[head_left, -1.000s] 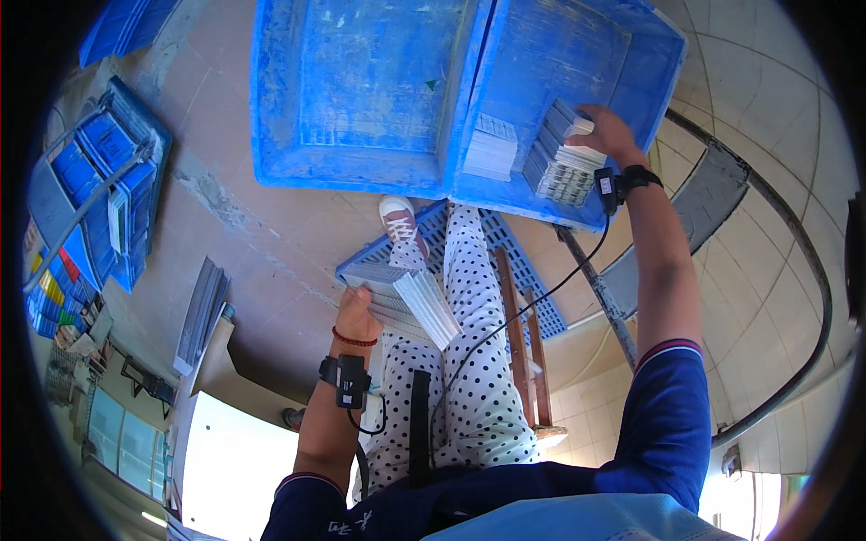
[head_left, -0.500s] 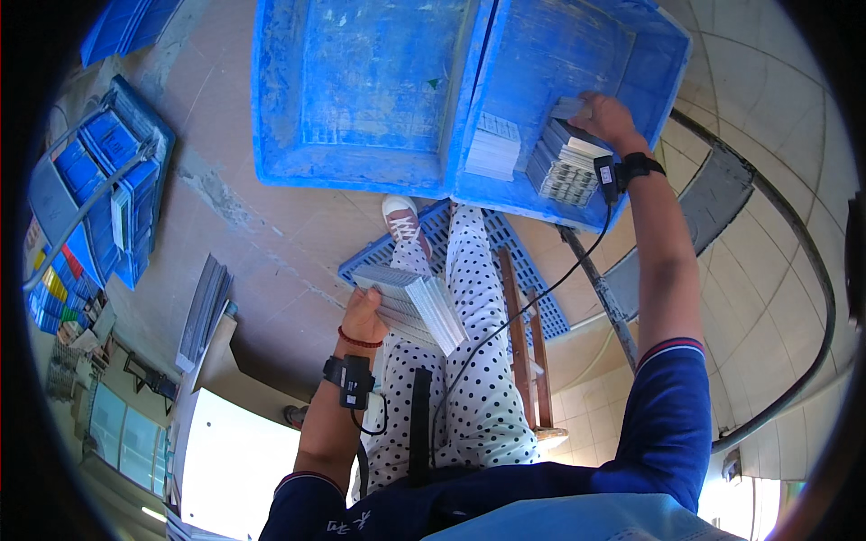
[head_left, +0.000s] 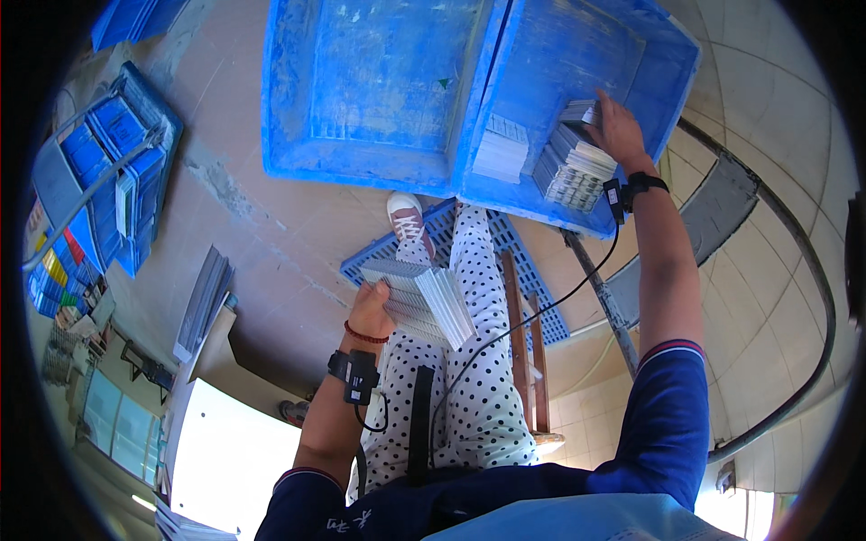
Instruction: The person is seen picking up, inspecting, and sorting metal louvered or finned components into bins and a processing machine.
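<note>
A tiled floor (head_left: 262, 171) spreads beneath everything. Over it, side by side with their rims meeting, are two big blue bins: the left bin (head_left: 388, 81), with a small green scrap (head_left: 444, 83) on its bottom, and the right bin (head_left: 577, 45), which holds pale strips. Below their near edges a blue slatted mat (head_left: 543, 293) lies on the floor, partly behind the person's dotted trousers (head_left: 483, 397).

In the right bin, the larger stack (head_left: 577, 176) stands toward the near right corner, its layers uneven. The smaller stack (head_left: 502, 149) sits by the near left corner, against or close to the left wall; a gap parts the two.

The left hand (head_left: 368, 311) holds a thick block of strips (head_left: 424, 302) above the lap, outside the bins, clasping its left end; the block slants down to the right.

The right hand (head_left: 621, 131) reaches over the right edge of the right bin. Its thumb and fingers, a little apart, flank the right end of a small bundle (head_left: 577, 112) at the far end of the larger stack; how firmly they press I cannot tell.
</note>
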Available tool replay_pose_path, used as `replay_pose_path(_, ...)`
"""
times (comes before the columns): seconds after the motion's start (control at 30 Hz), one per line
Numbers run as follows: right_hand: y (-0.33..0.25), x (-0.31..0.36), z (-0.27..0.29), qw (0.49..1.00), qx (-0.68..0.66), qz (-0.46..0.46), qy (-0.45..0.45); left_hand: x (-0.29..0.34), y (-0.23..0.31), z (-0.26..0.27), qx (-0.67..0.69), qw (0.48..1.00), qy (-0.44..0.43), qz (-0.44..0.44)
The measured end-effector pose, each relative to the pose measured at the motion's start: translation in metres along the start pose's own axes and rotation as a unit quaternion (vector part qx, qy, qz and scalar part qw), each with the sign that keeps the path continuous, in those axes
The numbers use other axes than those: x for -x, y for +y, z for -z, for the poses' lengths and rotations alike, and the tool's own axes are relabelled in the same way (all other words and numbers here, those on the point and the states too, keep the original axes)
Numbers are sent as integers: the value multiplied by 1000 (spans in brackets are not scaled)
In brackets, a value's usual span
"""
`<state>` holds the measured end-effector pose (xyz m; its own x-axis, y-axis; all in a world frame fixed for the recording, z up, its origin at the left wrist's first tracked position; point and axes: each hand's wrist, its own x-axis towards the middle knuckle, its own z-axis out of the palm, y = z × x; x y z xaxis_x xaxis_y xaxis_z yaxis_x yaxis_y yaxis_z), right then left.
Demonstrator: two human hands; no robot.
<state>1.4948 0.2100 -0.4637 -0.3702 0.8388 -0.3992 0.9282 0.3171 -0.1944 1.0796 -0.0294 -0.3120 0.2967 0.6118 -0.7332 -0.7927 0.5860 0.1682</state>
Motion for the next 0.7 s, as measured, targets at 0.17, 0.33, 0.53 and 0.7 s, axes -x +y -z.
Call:
replay_pose_path(0.17, -15, -6, -1, 996, -26, -90, -5, 4, 1, -6, -13, 998, 55, -17)
replay_pose_path(0.33, -6, -13, 7, 980, 74, -126, -139, -1, 1, -21, -19, 992, 119, -34)
replay_pose_path(0.53, -23, -12, 61, 977, 26, -212, -21, 1, 11, -15, -74, 987, 131, -53)
replay_pose_path(0.7, -56, 17, 142, 971, -53, -228, 50, 21, 31, -39, -40, 993, 79, -76)
